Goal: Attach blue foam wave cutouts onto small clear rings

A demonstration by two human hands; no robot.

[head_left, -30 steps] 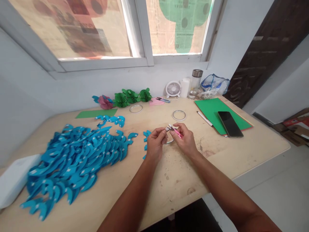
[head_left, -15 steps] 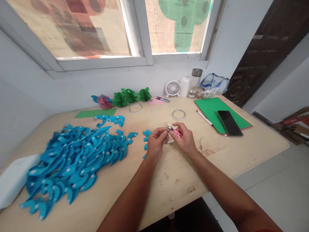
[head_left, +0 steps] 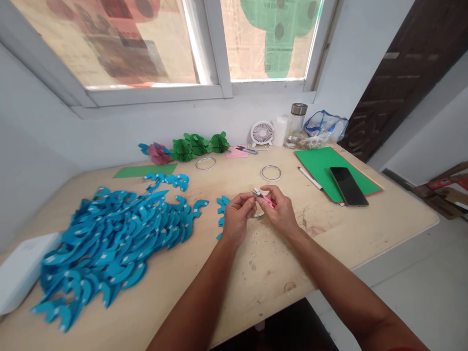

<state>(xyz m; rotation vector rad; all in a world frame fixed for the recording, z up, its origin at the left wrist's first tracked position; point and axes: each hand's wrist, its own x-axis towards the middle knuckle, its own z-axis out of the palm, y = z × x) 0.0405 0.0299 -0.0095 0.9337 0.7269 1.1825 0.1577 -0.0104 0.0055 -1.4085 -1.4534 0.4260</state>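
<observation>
My right hand (head_left: 278, 210) is closed around small pink snips (head_left: 266, 198), their tip pointing left. My left hand (head_left: 237, 215) pinches a small pale strip, apparently tape, right at the snips' tip; it is too small to name for sure. A tape ring (head_left: 259, 213) lies on the wooden table (head_left: 263, 263) under the hands, mostly hidden. Several blue cut paper pieces (head_left: 220, 202) lie just left of my left hand. A big heap of the same blue curved pieces (head_left: 113, 239) covers the table's left side.
Two more tape rings (head_left: 271, 173) (head_left: 205, 163) lie further back. A green sheet (head_left: 329, 171) with a black phone (head_left: 348, 186) and a pen (head_left: 309, 178) is at right. Green paper balls (head_left: 199, 144), a small fan (head_left: 262, 133), a bottle (head_left: 297, 122) and scissors (head_left: 245, 150) line the wall. A white box (head_left: 20, 270) sits at far left.
</observation>
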